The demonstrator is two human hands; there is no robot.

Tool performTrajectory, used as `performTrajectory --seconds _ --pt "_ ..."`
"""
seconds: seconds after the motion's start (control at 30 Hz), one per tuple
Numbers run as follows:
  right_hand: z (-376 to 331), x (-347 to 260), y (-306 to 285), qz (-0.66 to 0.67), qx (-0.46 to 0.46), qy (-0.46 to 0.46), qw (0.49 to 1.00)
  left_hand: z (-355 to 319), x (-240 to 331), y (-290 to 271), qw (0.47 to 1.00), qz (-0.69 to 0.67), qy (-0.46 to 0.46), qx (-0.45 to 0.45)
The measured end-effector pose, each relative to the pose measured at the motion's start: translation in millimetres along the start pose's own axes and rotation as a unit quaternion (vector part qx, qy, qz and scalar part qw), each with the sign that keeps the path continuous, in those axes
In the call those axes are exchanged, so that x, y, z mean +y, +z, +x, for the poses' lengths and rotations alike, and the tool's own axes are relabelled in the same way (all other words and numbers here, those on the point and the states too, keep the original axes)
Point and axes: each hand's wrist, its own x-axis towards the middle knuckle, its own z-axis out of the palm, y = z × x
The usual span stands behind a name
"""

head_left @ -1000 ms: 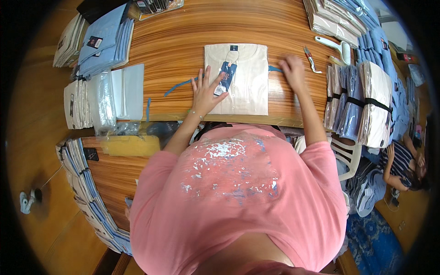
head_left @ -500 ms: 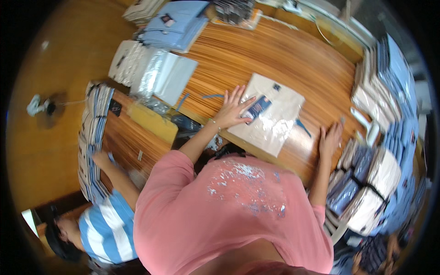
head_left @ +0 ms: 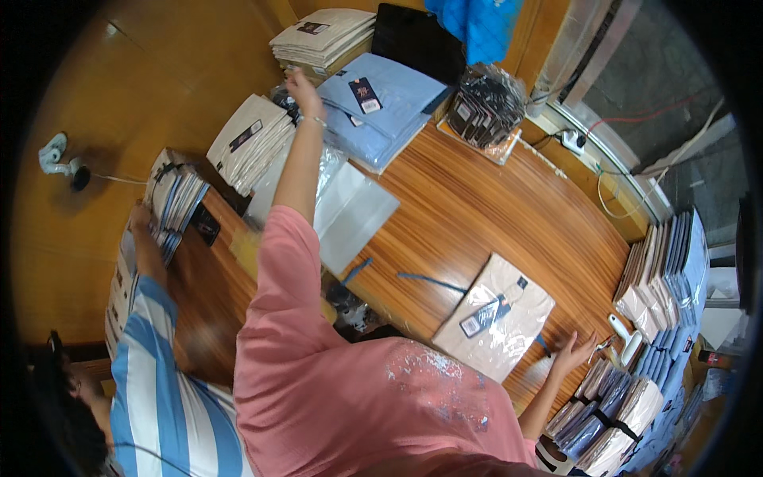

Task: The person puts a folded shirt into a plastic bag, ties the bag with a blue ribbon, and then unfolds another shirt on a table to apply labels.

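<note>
Blue folded shirts [head_left: 381,107], dark tag.

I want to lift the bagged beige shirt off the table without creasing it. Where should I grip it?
The bagged beige shirt lies flat on the wooden table, with its lower corner close to the table's near edge. I would probably slide fingers under that corner from the right hand side, then support the underside flat, not pinching the middle.

Garment packing workshop — stacks of folded light-blue shirts [head_left: 381,111] and bagged beige shirts [head_left: 497,322] across a long wooden worktable [head_left: 477,215].
</note>
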Motion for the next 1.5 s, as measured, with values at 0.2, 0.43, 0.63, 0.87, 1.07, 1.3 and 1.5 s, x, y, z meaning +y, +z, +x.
performTrajectory --seconds 0.2,0.43,0.63,0.87,1.07,1.3,1.5 --pt "-8.7 16.7 -35.0 0.018 -0.094 0.098 0.991 115.1 -79.2 21.1 0.964 0.007 -0.26 -0.058" --pt "-26.8 13.8 -50.5 0.071 -0.134 0.224 0.963 149.0 -72.8 66.1 0.923 -0.003 -0.355 -0.149" --pt "-12.9 34.1 -23.6 0.155 -0.166 0.253 0.94 218.5 -121.5 39.4 0.946 0.055 -0.307 -0.091" --pt "-16.3 39.2 -26.2 0.182 -0.165 0.281 0.928 202.5 -113.9 80.4 0.897 -0.066 -0.425 -0.102" --pt "-3.3 11.4 -17.1 0.166 -0.186 0.301 0.92 225.7 -133.7 55.8 0.917 -0.046 -0.389 -0.078" --pt "-2.3 6.0 -27.0 0.153 -0.168 0.342 0.912 204.5 -107.3 59.8 0.899 -0.053 -0.429 -0.068" --pt "-0.7 11.1 -34.3 0.141 -0.184 0.363 0.903 190.8 -110.0 61.4 0.894 -0.107 -0.423 -0.1"
